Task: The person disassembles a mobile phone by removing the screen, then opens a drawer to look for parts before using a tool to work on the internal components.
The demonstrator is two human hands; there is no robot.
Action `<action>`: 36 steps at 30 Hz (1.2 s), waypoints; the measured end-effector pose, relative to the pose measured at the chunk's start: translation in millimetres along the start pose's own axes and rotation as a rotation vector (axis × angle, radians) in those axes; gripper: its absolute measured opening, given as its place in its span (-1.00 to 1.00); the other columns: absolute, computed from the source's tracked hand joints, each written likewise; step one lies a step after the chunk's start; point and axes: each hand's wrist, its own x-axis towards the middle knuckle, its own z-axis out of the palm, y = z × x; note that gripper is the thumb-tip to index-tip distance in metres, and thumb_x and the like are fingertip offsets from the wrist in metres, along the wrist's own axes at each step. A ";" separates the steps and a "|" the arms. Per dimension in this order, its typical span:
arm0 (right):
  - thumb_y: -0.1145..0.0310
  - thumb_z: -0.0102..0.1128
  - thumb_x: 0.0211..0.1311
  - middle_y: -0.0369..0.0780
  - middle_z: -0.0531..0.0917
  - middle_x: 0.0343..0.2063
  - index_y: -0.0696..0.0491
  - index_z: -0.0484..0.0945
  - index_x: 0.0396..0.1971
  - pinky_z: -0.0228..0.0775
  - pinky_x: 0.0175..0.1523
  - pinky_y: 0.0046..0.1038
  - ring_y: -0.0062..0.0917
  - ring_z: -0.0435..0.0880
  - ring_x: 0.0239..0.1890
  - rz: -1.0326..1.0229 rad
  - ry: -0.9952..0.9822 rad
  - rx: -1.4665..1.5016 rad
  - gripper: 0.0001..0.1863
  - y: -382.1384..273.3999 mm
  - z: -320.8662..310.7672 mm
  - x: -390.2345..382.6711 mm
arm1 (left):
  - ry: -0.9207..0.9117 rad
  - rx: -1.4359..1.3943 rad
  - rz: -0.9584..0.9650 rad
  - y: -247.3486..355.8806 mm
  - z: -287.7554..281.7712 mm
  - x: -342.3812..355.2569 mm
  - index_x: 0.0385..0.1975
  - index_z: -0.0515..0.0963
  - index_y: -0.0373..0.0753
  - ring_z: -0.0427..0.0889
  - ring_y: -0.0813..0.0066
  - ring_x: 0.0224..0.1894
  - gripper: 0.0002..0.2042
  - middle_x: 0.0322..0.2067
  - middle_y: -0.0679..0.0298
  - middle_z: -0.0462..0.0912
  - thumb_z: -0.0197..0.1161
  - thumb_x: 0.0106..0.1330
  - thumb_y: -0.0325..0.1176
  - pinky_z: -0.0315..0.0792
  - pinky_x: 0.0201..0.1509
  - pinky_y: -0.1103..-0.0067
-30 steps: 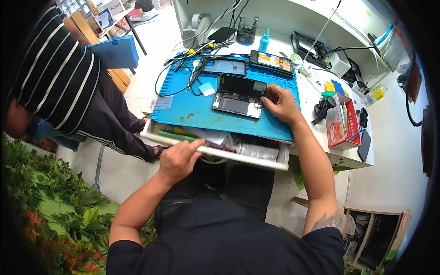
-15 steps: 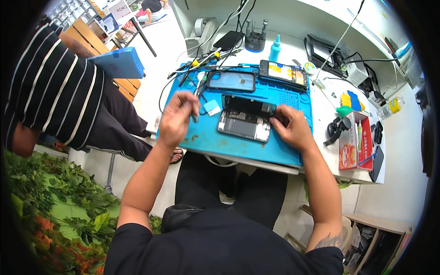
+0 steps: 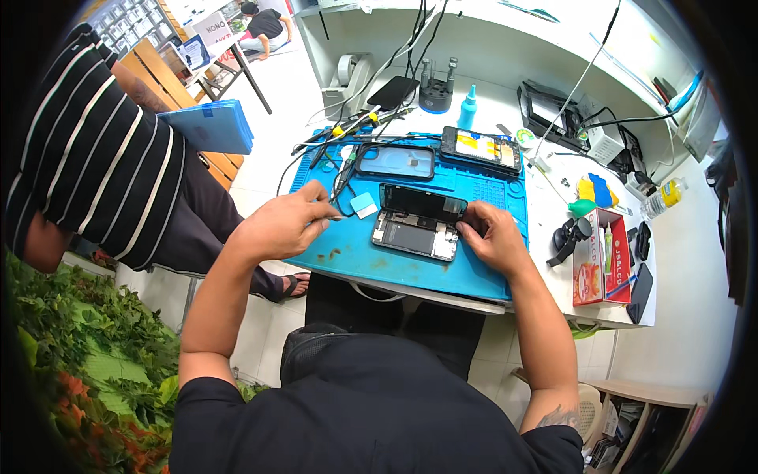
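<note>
An opened phone (image 3: 414, 237) lies on the blue repair mat (image 3: 355, 268), its battery and inner parts showing. Its dark screen (image 3: 422, 203) is tipped up along the far side. My right hand (image 3: 496, 239) pinches the right end of this raised screen, thumb near the phone's frame. Left of the phone, my left hand (image 3: 288, 224) is closed over the mat, thumb and fingers pinching a thin metal tool (image 3: 339, 217); most of it is hidden, so its exact kind is unclear. A small blue-and-white piece (image 3: 364, 205) lies between that hand and the phone.
Behind are a phone case (image 3: 396, 162), another opened phone (image 3: 482, 148), a blue bottle (image 3: 467, 108) and tangled cables (image 3: 347, 130). A red box (image 3: 606, 257) stands at right. At left stands a person in a striped shirt (image 3: 103, 166), holding a blue folder (image 3: 212, 126).
My left hand has lowered and turned, its fingertips now pointing right over the mat. My right hand keeps its hold on the screen. The whole view has shifted slightly.
</note>
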 end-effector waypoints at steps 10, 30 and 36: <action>0.43 0.53 0.27 -0.19 0.68 -0.47 0.16 0.64 -0.21 0.47 -0.32 -0.38 -0.43 0.61 -0.50 0.030 -0.019 0.000 -0.78 -0.4 0.4 -2.2 | 0.002 -0.190 -0.011 -0.4 -14.9 14.1 -0.01 0.72 -0.25 0.81 0.21 -0.10 -0.74 -0.15 0.18 0.81 0.52 0.33 -0.47 0.67 0.03 0.35; 0.44 0.57 0.33 -0.39 0.55 -0.55 0.14 0.68 -0.20 0.25 -0.40 -0.53 -0.74 0.35 -0.52 0.058 0.012 0.107 -0.80 2.8 2.9 0.0 | 0.403 -0.878 0.098 41.2 88.2 67.8 0.69 0.12 -0.13 0.84 0.41 -0.07 -0.19 -0.07 0.10 0.78 0.40 0.53 -0.56 0.74 0.14 0.43; 0.45 0.57 0.31 -0.22 0.82 -0.39 0.18 0.74 -0.09 0.50 -0.29 -0.51 -0.64 0.62 -0.45 0.145 -0.053 0.098 -0.76 -3.6 -2.6 2.0 | 0.473 -0.835 0.113 43.9 100.8 70.6 0.67 0.21 -0.15 0.84 0.51 -0.12 -0.27 -0.08 0.17 0.78 0.39 0.56 -0.49 0.74 0.08 0.51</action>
